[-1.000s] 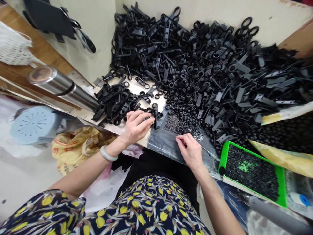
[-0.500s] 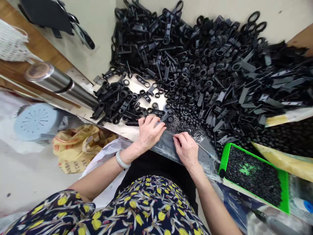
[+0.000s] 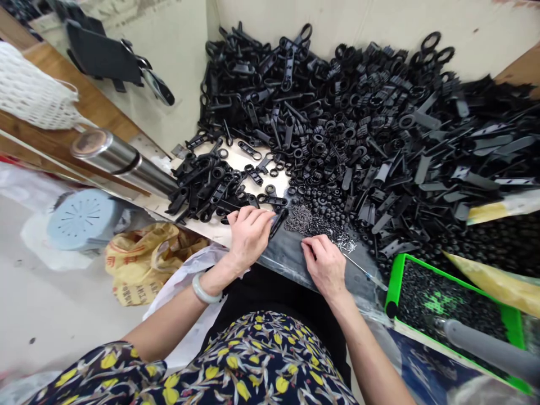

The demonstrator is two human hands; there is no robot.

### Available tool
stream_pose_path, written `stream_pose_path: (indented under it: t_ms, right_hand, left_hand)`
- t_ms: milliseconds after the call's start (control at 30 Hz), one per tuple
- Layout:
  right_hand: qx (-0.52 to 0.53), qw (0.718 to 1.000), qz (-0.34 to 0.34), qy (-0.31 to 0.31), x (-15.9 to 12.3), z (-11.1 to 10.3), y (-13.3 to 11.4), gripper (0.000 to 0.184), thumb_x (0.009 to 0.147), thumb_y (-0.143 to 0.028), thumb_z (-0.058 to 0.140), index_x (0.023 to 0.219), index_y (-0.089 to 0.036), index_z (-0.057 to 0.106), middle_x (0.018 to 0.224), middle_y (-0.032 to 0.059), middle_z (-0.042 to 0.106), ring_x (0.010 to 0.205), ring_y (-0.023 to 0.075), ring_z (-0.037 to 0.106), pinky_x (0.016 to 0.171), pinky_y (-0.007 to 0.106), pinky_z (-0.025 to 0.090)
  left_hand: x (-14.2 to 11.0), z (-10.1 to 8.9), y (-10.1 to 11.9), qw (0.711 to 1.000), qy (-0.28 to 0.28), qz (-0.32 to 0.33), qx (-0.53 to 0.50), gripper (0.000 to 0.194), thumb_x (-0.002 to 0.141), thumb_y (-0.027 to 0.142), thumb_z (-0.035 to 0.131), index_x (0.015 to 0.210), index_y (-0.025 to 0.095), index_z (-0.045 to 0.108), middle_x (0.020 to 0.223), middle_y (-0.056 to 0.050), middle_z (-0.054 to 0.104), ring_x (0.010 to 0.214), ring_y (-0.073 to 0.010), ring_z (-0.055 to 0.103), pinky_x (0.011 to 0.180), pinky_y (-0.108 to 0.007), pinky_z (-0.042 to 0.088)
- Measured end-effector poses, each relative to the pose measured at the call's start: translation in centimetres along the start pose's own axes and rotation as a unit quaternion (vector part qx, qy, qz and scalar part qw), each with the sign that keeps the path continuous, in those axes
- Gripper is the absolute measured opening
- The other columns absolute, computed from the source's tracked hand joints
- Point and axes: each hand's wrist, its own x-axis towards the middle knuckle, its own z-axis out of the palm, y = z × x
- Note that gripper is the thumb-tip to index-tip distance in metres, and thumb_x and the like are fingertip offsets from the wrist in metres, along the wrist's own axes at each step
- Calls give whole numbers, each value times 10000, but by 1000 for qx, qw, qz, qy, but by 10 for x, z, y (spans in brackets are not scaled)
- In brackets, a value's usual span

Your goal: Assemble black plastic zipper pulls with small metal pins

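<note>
Bent fingers close my left hand (image 3: 250,233) at the front edge of the work surface. A slim black plastic part (image 3: 279,223) lies against its fingertips; whether they grip it I cannot tell. To the right, my right hand (image 3: 324,261) is closed, thumb and forefinger pinched together over the grey mat (image 3: 284,247). Anything between those fingers is hidden or too small to make out. Just beyond it are silver screws (image 3: 346,243) and a pile of tiny metal pieces (image 3: 298,218). A thin rod with a clear handle (image 3: 375,281) lies beside my right hand.
Black plastic parts (image 3: 291,112) are heaped along the back; a smaller pile (image 3: 206,185) sits left. A steel flask (image 3: 105,152) stands there. At right, a grey cylindrical tool (image 3: 485,340) overlaps a green tray (image 3: 394,287) of small black pieces. A blue stool (image 3: 82,219) is below left.
My left hand has shifted left, uncovering the slim black part by its fingertips. My right hand stays pinched in nearly the same place. The grey tool now appears higher, over the green tray.
</note>
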Motion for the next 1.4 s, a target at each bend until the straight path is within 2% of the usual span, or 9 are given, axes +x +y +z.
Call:
stream_pose_path:
  t_ms: [67,167,233,467,700,967,1100,1267,1400]
  right_hand:
    - [4,1000,-1,-2,-1,1,0,137,1060,-259,566,1009,-230,690,950,27,724,829,172,655,768,310,444]
    - [7,1000,2,-5,-1,0,0,136,1060,-263,566,1012,-226,688,941,27,723,815,172,647,763,317,442]
    - [12,1000,7,-7,-1,-1,0,141,1060,-265,564,1000,-226,686,936,27,723,810,172,647,760,318,438]
    - [27,999,17,1,-1,-2,1,140,1054,-267,578,975,-228,687,940,18,732,806,162,658,756,304,430]
    - [20,1000,21,-12,-1,-2,0,145,1058,-285,577,987,-227,689,920,9,713,769,151,631,747,299,423]
    - [15,1000,25,-9,-1,-2,0,160,1065,-301,565,991,-238,693,916,4,708,757,148,625,753,294,432]
    - [20,999,25,-9,-2,-1,2,165,1064,-308,562,998,-241,697,912,14,710,749,155,625,742,307,441]
    - [70,997,34,-4,-2,-2,2,137,1062,-290,555,1041,-242,682,969,29,716,812,170,658,769,308,483]
    - [125,990,69,13,-3,-4,2,137,1059,-290,547,1063,-246,677,994,37,703,831,174,661,772,317,513]
  left_hand:
    - [-8,-2,7,1000,-10,7,-26,126,1014,228,612,1069,230,725,1030,-43,787,982,-230,618,895,-428,387]
    - [-21,2,15,994,-77,67,-39,147,997,208,619,1079,236,739,1074,-55,770,992,-239,600,866,-415,412]
    - [-24,6,13,993,-89,72,-29,182,997,169,600,1090,233,743,1092,-60,768,1007,-246,594,859,-418,413]
    - [-11,5,-10,996,-62,18,-70,204,1028,156,557,1071,237,739,1046,-35,794,1015,-221,633,901,-420,403]
    - [-7,4,-14,993,-38,-51,-95,154,1022,203,594,1030,244,741,1020,-31,776,995,-210,641,900,-401,408]
    - [-5,3,-14,995,-27,-37,-94,142,1017,206,617,1010,254,750,1014,-20,790,988,-200,656,923,-415,388]
    - [-12,-3,0,996,-19,-22,-79,149,1028,218,600,1014,240,746,996,-25,788,981,-207,641,917,-422,392]
    - [-20,7,29,988,-113,89,-49,165,1045,253,560,1077,219,718,968,-48,755,922,-215,604,824,-409,393]
    - [-13,22,33,984,-150,89,37,167,1043,254,545,1051,198,701,929,-75,698,914,-260,560,789,-428,368]
